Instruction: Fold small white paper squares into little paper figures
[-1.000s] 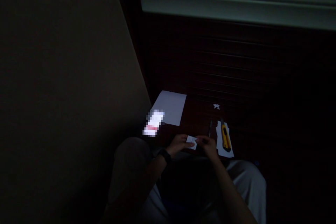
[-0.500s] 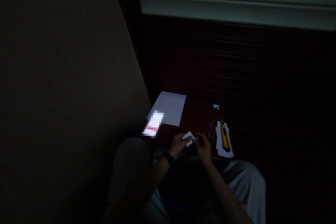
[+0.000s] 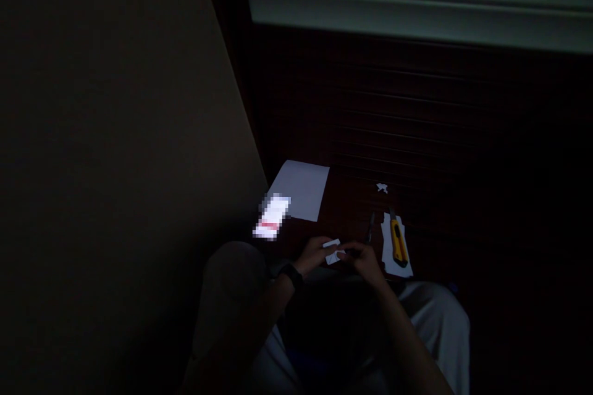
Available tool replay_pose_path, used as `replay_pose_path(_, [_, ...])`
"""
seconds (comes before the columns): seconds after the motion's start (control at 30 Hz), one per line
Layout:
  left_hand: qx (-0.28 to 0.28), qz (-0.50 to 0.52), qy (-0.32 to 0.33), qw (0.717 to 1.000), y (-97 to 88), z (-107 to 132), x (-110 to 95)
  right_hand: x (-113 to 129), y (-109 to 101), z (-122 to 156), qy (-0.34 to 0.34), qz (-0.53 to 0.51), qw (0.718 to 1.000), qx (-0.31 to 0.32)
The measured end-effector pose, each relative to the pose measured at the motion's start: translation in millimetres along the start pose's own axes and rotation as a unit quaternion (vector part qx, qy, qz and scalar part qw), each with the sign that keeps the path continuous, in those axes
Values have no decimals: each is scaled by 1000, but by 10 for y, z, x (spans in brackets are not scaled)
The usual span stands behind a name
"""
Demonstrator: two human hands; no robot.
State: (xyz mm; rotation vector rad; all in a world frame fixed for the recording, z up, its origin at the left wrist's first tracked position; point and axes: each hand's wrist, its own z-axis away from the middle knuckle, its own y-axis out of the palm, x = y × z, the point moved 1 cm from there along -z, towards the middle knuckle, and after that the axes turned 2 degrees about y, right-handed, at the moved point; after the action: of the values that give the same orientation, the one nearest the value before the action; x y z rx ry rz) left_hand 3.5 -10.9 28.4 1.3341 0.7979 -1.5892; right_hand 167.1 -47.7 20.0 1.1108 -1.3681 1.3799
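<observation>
A small folded piece of white paper (image 3: 332, 257) is held between my two hands, low over the dark table. My left hand (image 3: 316, 252), with a dark watch on its wrist, grips the paper from the left, fingers closed. From the right, my right hand (image 3: 364, 259) pinches the paper's other edge with thumb and fingers. Dark creases or lines show on the paper's face. Just beyond my right hand lies a dark pen (image 3: 370, 226). Dim light hides the finer finger detail.
A yellow utility knife (image 3: 398, 244) rests on cut white paper (image 3: 389, 263) at the right. Small paper scraps (image 3: 382, 187) lie farther back. At left, a lit, blurred-out phone screen (image 3: 272, 217) overlaps a white sheet (image 3: 303, 188). A pale wall (image 3: 139, 136) rises on the left.
The paper has turned between my hands and now lies flatter, showing lines on its face. My right hand has shifted slightly right and down.
</observation>
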Motion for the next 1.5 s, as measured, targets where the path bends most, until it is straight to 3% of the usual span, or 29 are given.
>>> replay_pose_path(0.47, [2, 29, -19, 999, -23, -1, 35, 19, 26, 0, -16, 25, 1000, -8])
replay_pose_path(0.83, [4, 30, -20, 999, -4, 48, -55, -21, 23, -8, 2, 41, 999, -28])
replay_pose_path(1.5, [2, 15, -9, 1000, -27, 15, 37, -71, -25, -15, 42, 65, 996, -50])
